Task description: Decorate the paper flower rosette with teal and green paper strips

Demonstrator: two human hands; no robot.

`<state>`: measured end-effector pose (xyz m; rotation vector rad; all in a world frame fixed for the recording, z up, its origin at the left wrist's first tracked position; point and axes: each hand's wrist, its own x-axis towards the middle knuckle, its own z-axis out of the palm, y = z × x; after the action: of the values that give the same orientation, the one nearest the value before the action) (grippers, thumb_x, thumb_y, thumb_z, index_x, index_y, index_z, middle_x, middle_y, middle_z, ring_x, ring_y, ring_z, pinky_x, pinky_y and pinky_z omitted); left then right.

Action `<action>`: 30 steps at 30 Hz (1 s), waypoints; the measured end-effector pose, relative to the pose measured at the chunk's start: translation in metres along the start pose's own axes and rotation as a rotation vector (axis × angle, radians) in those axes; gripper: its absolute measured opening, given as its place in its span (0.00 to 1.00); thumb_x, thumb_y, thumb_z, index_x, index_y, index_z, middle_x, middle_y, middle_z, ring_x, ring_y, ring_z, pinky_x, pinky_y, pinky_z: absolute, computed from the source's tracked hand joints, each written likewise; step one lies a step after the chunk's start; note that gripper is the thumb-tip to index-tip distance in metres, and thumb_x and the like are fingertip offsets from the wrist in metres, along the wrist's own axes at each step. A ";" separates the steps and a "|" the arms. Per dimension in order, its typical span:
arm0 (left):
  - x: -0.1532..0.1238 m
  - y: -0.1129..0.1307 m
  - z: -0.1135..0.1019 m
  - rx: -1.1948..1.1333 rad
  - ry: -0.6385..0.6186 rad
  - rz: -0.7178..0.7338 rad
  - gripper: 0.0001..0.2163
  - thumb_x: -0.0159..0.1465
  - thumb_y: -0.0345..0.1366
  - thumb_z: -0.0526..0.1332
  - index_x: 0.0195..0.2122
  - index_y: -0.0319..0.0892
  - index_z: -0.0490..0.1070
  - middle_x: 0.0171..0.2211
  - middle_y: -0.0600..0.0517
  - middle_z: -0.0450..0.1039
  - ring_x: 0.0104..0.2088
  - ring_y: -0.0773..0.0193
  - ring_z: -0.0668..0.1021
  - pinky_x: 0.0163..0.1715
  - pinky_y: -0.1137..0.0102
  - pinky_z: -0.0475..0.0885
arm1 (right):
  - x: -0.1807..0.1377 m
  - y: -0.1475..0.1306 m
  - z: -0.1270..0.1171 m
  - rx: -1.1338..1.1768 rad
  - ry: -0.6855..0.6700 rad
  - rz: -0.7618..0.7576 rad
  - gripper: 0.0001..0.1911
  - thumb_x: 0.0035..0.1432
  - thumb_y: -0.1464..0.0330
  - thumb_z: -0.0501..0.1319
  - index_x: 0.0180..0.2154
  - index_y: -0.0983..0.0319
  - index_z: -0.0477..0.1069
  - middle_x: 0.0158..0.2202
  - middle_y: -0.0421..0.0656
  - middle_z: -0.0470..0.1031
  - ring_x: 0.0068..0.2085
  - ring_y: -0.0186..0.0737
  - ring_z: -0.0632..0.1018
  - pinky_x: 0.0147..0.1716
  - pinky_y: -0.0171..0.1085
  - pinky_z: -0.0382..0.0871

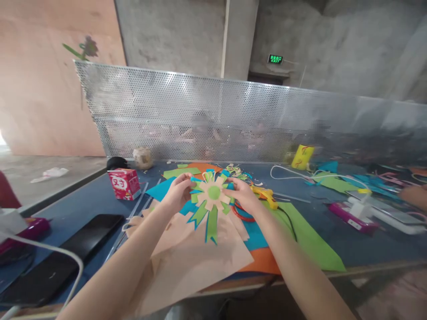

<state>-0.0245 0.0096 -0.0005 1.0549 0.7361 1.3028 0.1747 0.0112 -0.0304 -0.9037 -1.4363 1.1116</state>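
Between my two hands is a felt rosette with beige petals, a round green centre, green and blue layers behind, and green-and-blue ribbon tails hanging down. My left hand pinches its left edge, and my right hand grips the right edge. A white loop shows at its top. Below it lies a large beige felt sheet. By my right hand are a yellow glue gun and the red-orange handle of what look like scissors, partly hidden.
Green, blue and orange felt sheets spread around the table. At left are a red box, a black phone and a purple power strip. Another strip with cables sits right. A perforated metal screen stands behind.
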 end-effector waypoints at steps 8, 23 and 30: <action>-0.007 0.002 0.005 0.453 -0.082 0.140 0.22 0.44 0.37 0.66 0.42 0.41 0.68 0.30 0.49 0.74 0.28 0.65 0.75 0.25 0.72 0.69 | -0.008 -0.010 0.003 -0.271 -0.039 -0.109 0.16 0.43 0.64 0.62 0.36 0.60 0.66 0.30 0.37 0.69 0.28 0.31 0.70 0.28 0.32 0.65; 0.000 -0.004 0.003 0.227 -0.012 0.033 0.13 0.44 0.35 0.67 0.31 0.39 0.72 0.22 0.52 0.75 0.19 0.68 0.74 0.18 0.75 0.69 | -0.011 -0.012 0.006 -0.206 -0.099 -0.066 0.16 0.45 0.63 0.62 0.38 0.60 0.66 0.31 0.39 0.71 0.31 0.35 0.73 0.33 0.36 0.68; 0.002 -0.006 0.000 0.150 0.098 0.047 0.12 0.43 0.35 0.67 0.29 0.37 0.72 0.20 0.53 0.73 0.19 0.69 0.74 0.18 0.76 0.69 | -0.010 -0.008 0.007 -0.069 -0.068 0.081 0.26 0.41 0.64 0.65 0.44 0.59 0.62 0.43 0.45 0.69 0.39 0.42 0.74 0.35 0.39 0.71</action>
<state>-0.0223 0.0122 -0.0055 1.1398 0.8995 1.3635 0.1699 -0.0015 -0.0253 -0.9889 -1.5131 1.1684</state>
